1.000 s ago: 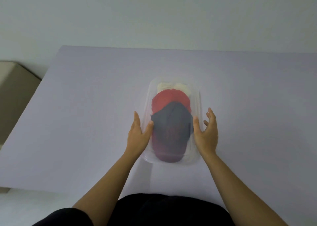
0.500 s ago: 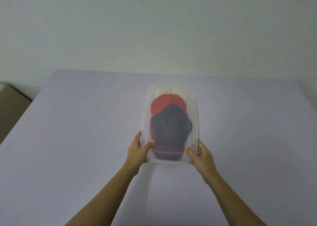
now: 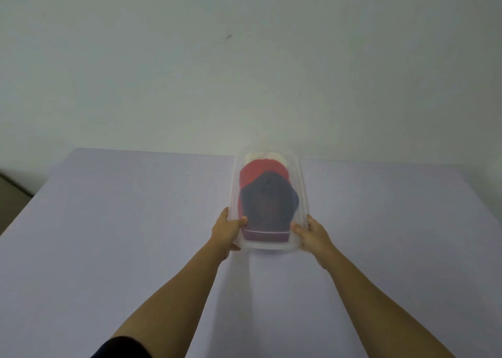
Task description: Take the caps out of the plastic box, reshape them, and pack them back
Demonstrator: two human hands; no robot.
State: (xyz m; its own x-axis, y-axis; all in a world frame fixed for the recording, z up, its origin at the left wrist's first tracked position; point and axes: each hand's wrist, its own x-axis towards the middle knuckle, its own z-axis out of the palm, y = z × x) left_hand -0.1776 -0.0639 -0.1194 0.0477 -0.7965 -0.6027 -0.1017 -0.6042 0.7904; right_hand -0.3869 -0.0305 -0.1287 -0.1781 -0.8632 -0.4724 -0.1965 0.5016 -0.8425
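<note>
A clear plastic box stands lengthwise on the pale purple table, reaching toward the far edge. Inside it lie stacked caps: a dark navy cap with a maroon brim nearest me, a red cap behind it, and a cream cap at the far end. My left hand grips the box's near left corner, thumb over the rim. My right hand grips the near right corner the same way.
A plain pale wall rises just behind the table's far edge. A brownish surface shows past the table's left edge. My dark sleeve is at the bottom of the view.
My hands went from resting open beside the box to gripping its near corners. The box now sits farther from me, and the view has tilted up toward the wall.
</note>
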